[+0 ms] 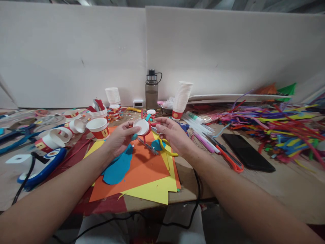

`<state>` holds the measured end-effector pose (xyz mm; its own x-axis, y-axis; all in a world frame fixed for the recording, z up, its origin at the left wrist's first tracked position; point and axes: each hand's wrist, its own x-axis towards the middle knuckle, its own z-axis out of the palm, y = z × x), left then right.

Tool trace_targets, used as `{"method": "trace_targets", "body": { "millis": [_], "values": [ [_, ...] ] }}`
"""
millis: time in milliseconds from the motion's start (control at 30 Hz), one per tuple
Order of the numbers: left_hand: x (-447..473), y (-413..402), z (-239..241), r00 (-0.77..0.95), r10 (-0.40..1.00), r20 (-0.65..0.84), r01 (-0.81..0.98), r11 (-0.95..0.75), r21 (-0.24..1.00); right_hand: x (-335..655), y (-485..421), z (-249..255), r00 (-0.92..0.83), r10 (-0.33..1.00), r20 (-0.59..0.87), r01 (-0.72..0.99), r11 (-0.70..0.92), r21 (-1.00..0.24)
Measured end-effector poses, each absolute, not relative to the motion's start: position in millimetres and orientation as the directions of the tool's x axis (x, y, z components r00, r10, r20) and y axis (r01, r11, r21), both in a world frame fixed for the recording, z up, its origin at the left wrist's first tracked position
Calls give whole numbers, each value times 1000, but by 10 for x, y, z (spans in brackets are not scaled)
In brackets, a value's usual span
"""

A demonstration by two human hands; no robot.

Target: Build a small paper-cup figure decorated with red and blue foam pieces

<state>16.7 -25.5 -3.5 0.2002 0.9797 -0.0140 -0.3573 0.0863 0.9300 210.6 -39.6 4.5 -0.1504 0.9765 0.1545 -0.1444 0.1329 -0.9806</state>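
Observation:
Over the coloured paper, my left hand (120, 135) pinches a small cut-down paper cup (141, 127), white on the face and red round the side. Thin red strips and a teal piece stick out around the cup. My right hand (170, 132) is closed at the cup's right side, its fingertips on a thin red strip (153, 124). Scissors (166, 148) with yellow handles lie below, their blades partly over orange paper (144, 169). Teal paper cut-outs (118, 169) rest under my left wrist. Yellow sheets (154, 196) show beneath the orange one.
Paper cups (98, 128) stand or lie at left; a cup stack (182, 100) and a bottle (151, 91) stand behind. A box cutter (230, 159), a black phone (246, 152) and a pile of pipe cleaners (284, 125) lie right. A black cable (198, 200) crosses the front edge.

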Motion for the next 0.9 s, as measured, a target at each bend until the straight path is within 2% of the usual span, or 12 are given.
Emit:
{"method": "trace_targets", "body": {
  "millis": [200, 900],
  "values": [
    [165, -224, -113, 240, 971, -9, -376, 101, 921, 2096, -399, 36, -132, 978, 165, -151, 145, -978],
    [200, -247, -115, 185, 982, 37, -314, 23, 949, 2087, -401, 32, -104, 986, 128, -106, 117, -987]
  ]
}}
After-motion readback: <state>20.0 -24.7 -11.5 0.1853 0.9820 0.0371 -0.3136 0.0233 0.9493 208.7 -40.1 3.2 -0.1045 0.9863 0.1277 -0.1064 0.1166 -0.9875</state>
